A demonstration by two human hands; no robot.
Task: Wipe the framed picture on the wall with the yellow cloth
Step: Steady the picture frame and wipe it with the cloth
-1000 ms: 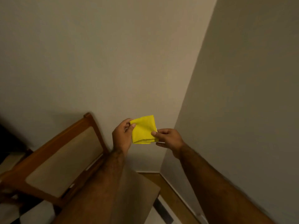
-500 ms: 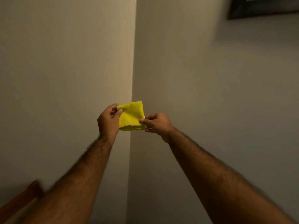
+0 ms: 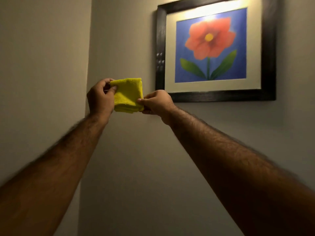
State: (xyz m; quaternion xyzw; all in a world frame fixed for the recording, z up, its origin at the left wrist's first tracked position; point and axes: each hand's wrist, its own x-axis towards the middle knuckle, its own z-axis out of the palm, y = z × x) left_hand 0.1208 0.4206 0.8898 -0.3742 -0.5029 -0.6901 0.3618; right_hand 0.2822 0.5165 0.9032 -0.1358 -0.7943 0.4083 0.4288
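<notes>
A folded yellow cloth (image 3: 128, 94) is held between both hands in front of the wall. My left hand (image 3: 99, 99) pinches its upper left corner, and my right hand (image 3: 157, 103) pinches its lower right edge. The framed picture (image 3: 216, 48) hangs on the wall up and to the right of the cloth: a dark frame, a pale mat, and a red flower on a blue ground. My right hand sits just below the frame's lower left corner, and the cloth is apart from the frame.
The wall corner (image 3: 88, 65) runs vertically just left of my hands. A light glare shines on the top of the picture glass (image 3: 209, 16). Bare wall lies below the frame.
The view has swung up and to the right, away from the wooden chair. The picture has come fully into view. Both hands keep the same hold on the cloth, now raised near the frame.
</notes>
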